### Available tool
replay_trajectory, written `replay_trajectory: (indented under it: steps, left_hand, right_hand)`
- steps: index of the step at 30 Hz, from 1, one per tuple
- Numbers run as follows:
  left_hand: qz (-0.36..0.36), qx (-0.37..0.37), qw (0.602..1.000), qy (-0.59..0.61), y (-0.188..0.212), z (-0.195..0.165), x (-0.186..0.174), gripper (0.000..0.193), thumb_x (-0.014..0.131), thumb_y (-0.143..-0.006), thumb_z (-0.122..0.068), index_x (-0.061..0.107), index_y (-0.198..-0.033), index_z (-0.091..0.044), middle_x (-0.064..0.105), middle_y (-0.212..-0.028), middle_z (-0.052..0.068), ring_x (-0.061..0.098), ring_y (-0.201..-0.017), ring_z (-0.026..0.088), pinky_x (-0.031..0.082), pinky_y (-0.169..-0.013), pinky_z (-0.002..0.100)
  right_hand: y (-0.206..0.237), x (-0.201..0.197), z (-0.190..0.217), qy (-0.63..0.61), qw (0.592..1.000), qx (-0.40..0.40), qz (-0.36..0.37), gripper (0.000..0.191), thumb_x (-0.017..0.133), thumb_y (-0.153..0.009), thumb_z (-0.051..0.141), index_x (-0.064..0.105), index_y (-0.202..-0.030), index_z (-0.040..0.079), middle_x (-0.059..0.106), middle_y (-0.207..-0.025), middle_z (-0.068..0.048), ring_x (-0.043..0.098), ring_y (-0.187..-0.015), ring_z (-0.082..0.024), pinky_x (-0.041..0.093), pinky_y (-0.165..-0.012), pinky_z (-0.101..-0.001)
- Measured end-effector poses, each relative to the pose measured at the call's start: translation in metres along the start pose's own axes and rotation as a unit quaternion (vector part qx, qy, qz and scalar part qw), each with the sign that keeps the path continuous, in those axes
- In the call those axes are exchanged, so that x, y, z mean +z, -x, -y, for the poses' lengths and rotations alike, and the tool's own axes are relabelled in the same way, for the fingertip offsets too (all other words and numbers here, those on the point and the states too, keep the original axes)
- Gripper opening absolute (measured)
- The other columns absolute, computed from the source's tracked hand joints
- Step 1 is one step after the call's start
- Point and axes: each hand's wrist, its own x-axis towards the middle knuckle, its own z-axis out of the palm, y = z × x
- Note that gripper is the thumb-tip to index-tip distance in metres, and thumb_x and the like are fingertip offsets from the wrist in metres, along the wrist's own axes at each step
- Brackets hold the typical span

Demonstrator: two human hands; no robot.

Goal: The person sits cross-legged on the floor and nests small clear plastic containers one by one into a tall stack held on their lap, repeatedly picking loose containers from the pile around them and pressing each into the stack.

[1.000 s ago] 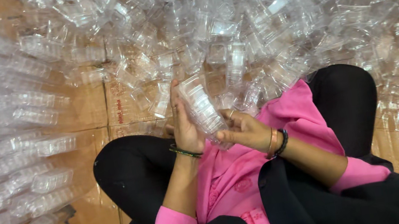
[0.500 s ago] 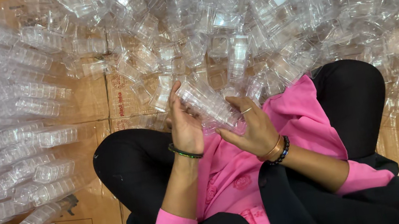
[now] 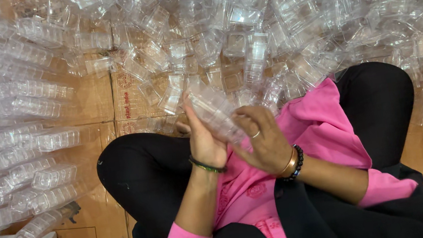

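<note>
Both hands clasp stack of clear plastic cups (image 3: 216, 113): left hand (image 3: 204, 140) cradles side, right hand (image 3: 261, 138) fingers curled round. Looks light, thin, crushable; grip sides gently.

Both hands (image 3: 234, 135) raised, fingers curled

A short stack of clear plastic cups (image 3: 214, 114), nested and tilted, lies just below the big heap of loose clear cups (image 3: 275, 18).
</note>
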Motion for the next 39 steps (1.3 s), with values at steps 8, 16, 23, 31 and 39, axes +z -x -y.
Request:
replay_trajectory:
  steps: [8,16,23,31,39]
  left_hand:
    - [0.239,0.018,0.949,0.206,-0.03,-0.004,-0.041,0.066,0.037,-0.104,-0.071,0.044,-0.155,-0.03,0.065,-0.122,0.014,0.069,-0.108,0.032,0.059,-0.09,0.048]
    - [0.102,0.169,0.979,-0.045,-0.009,-0.021,0.002,0.061,0.043,-0.108,-0.044,0.024,-0.163,-0.025,0.054,-0.148,0.014,0.063,-0.123,0.034,0.054,-0.101,0.051]
    - [0.129,0.152,0.978,0.065,-0.001,-0.011,0.003,0.061,0.033,-0.105,-0.058,0.024,-0.159,-0.032,0.054,-0.144,0.014,0.066,-0.114,0.037,0.057,-0.095,0.052]
    - [0.174,0.074,0.971,0.148,0.0,-0.004,-0.008,0.065,0.03,-0.111,-0.062,0.04,-0.157,-0.017,0.057,-0.146,0.016,0.068,-0.112,0.037,0.057,-0.091,0.049]
    - [0.162,0.079,0.961,0.209,0.076,-0.071,-0.095,0.055,0.049,-0.11,-0.047,0.05,-0.143,-0.003,0.059,-0.13,0.026,0.058,-0.094,0.028,0.051,-0.082,0.042]
  right_hand:
    - [0.024,0.001,-0.008,-0.385,0.907,0.151,0.076,0.056,0.07,-0.097,0.016,0.047,-0.145,0.004,0.057,-0.144,-0.016,0.057,-0.134,-0.028,0.046,-0.116,-0.0421]
    - [0.039,0.031,-0.022,-0.551,0.759,0.332,0.101,0.065,0.077,-0.091,0.01,0.044,-0.148,0.002,0.057,-0.129,-0.011,0.059,-0.118,-0.017,0.053,-0.099,-0.0335]
    - [0.024,0.014,-0.008,-0.179,0.972,0.151,0.02,0.069,0.092,-0.076,0.02,0.056,-0.133,0.002,0.063,-0.12,-0.011,0.067,-0.106,-0.022,0.056,-0.089,-0.0327]
    - [0.012,0.007,0.017,-0.132,0.989,0.071,0.014,0.073,0.095,-0.073,0.027,0.054,-0.129,0.002,0.058,-0.123,-0.017,0.064,-0.102,-0.027,0.057,-0.084,-0.0345]
    - [0.008,0.019,0.02,-0.186,0.971,-0.102,0.113,0.078,0.092,-0.075,0.037,0.054,-0.133,0.001,0.056,-0.131,-0.019,0.06,-0.121,-0.037,0.053,-0.102,-0.0457]
